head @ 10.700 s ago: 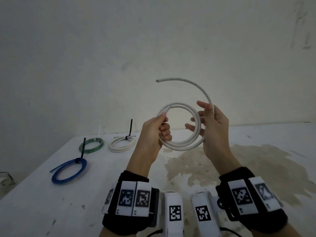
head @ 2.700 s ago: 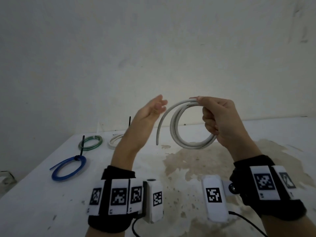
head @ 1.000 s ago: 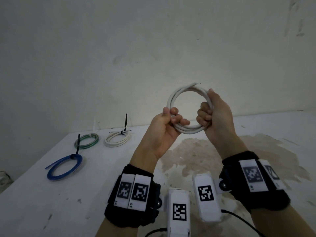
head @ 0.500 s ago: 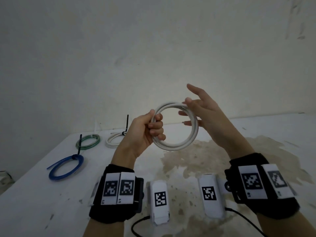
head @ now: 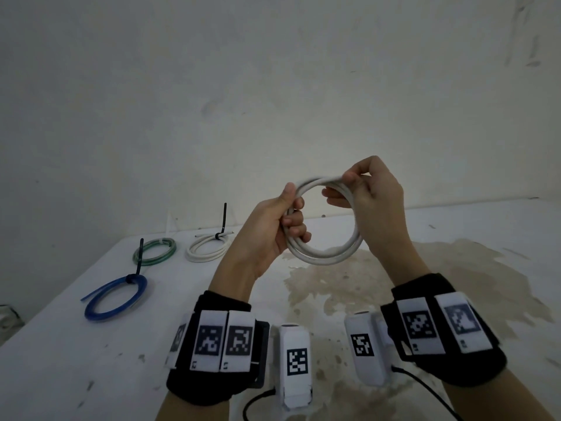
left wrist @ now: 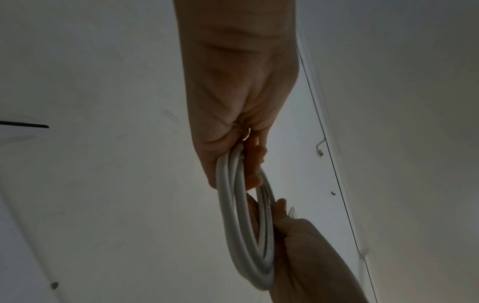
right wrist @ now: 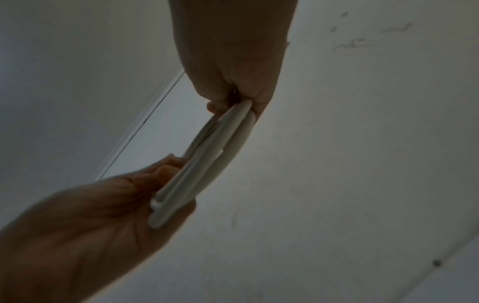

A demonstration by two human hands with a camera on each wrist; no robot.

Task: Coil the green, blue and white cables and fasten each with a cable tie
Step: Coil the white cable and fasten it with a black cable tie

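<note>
I hold a white cable coil (head: pixel 328 256) in the air above the table, wound in about three loops. My left hand (head: pixel 285 220) grips its left side with fingers curled through the ring. My right hand (head: pixel 361 189) pinches the top right of the coil, thumb on the strands. The left wrist view shows the same coil (left wrist: pixel 243 242) edge-on, and so does the right wrist view (right wrist: pixel 207 160). On the table at the far left lie a tied blue coil (head: pixel 117 296), a tied green coil (head: pixel 154 255) and a tied white coil (head: pixel 208 249), each with a black cable tie.
The white table (head: pixel 91 360) carries a large brownish stain (head: pixel 379 287) under my hands. A bare wall (head: pixel 273 86) stands close behind the table. A pale thin strip (head: pixel 169 222) stands up at the wall behind the green coil.
My right hand, open beside the coil half a second ago, has closed on its top right. The left hand keeps its grip on the left side. Ten seconds ago a free end stuck out.
</note>
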